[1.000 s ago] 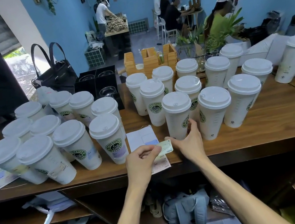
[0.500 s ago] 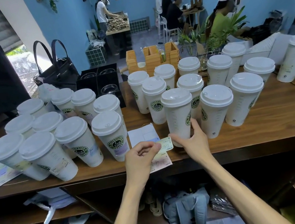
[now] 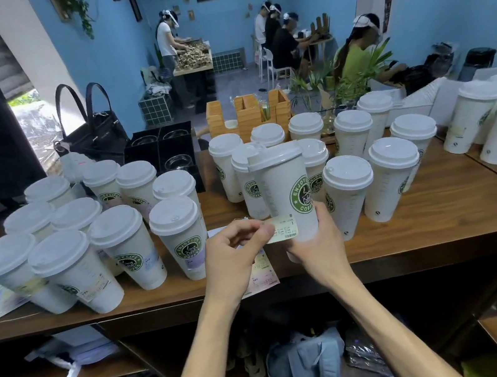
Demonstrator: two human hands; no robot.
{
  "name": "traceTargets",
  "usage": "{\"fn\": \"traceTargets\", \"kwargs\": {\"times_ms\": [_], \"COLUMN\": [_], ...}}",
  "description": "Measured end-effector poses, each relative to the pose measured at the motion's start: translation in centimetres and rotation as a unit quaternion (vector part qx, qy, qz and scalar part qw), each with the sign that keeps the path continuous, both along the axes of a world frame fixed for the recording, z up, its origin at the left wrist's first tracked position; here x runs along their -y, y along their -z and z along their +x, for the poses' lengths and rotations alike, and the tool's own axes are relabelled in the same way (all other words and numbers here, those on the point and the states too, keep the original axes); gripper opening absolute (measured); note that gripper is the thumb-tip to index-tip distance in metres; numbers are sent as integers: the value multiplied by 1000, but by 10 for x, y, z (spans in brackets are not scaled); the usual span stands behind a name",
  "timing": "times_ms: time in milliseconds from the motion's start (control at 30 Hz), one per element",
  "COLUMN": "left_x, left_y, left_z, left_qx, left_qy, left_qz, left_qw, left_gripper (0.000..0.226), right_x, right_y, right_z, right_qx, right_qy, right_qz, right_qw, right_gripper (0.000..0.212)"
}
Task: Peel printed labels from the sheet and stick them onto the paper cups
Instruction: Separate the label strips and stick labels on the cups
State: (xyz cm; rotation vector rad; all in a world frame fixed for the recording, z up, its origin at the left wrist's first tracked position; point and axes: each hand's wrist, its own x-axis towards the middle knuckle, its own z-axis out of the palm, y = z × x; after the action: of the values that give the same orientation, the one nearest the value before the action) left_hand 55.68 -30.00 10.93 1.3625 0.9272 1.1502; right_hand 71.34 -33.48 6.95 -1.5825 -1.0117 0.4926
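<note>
Midway above the desk (image 3: pixel 443 221), a right hand (image 3: pixel 318 242) grips a lidded paper cup (image 3: pixel 284 192) while the left hand (image 3: pixel 235 256) pinches a printed label (image 3: pixel 284 231) against its side; the label sheet (image 3: pixel 263 273) lies below.

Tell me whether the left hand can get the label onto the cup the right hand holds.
Probably yes: the left hand pinches the label right beside the cup in the right hand, nothing between them.

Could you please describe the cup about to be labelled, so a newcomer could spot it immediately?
On the wooden counter, find the middle cluster of lidded cups. The cup is at its front, gripped by the right hand. Unlike its neighbours, it is raised, with a label held at its side.
</note>
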Motion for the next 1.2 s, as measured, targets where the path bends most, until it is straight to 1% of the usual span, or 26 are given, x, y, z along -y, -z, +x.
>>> {"fn": "traceTargets", "kwargs": {"times_ms": [100, 233, 333, 433, 600, 700, 800, 900, 967, 1033, 1067, 1100, 1133, 1200], "left_x": [3, 7, 10, 10, 12, 13, 16, 21, 23, 20, 16, 14, 13, 13], "left_y": [-13, -26, -33, -37, -38, -35, -37, -39, -40, -40, -39, -37, -33, -26], "left_z": [2, 6, 12, 19, 27, 28, 28, 30, 29, 25, 23, 22, 22, 27], "left_qx": [11, 23, 27, -6, -26, -64, -110, -127, -160, -198, -201, -188, -158, -55], "left_qy": [4, 13, -1, -18, -54, -88, -116, -128, -140, -154, -154, -144, -122, -57], "left_qz": [14, 23, 27, 48, 60, 98, 147, 171, 176, 157, 146, 138, 132, 108], "left_qw": [1000, 999, 999, 999, 996, 989, 976, 969, 961, 955, 956, 962, 971, 991], "left_gripper": [6, 7, 9, 11, 15, 17, 20, 23, 36, 58, 65, 67, 65, 61], "right_x": [6, 10, 13, 15, 15, 16, 17, 17, 18, 19, 20, 20, 20, 20], "right_y": [-10, -19, -25, -30, -34, -33, -34, -36, -35, -33, -31, -30, -29, -31], "right_z": [-7, -13, -17, -20, -20, -20, -22, -22, -21, -19, -18, -18, -18, -19], "right_qx": [-26, -45, -56, -71, -76, -81, -81, -80, -82, -80, -80, -78, -78, -82], "right_qy": [-1, 5, 10, 9, 10, 15, 16, 15, 14, 16, 15, 14, 10, -3], "right_qz": [-2, -4, -3, -1, -3, -4, -2, 0, -1, -2, -2, -2, 1, 19], "right_qw": [1000, 999, 998, 997, 997, 997, 997, 997, 997, 997, 997, 997, 997, 996], "right_gripper": [65, 71, 79, 81, 67, 71, 70, 73, 72, 66, 62, 62, 65, 69]}}
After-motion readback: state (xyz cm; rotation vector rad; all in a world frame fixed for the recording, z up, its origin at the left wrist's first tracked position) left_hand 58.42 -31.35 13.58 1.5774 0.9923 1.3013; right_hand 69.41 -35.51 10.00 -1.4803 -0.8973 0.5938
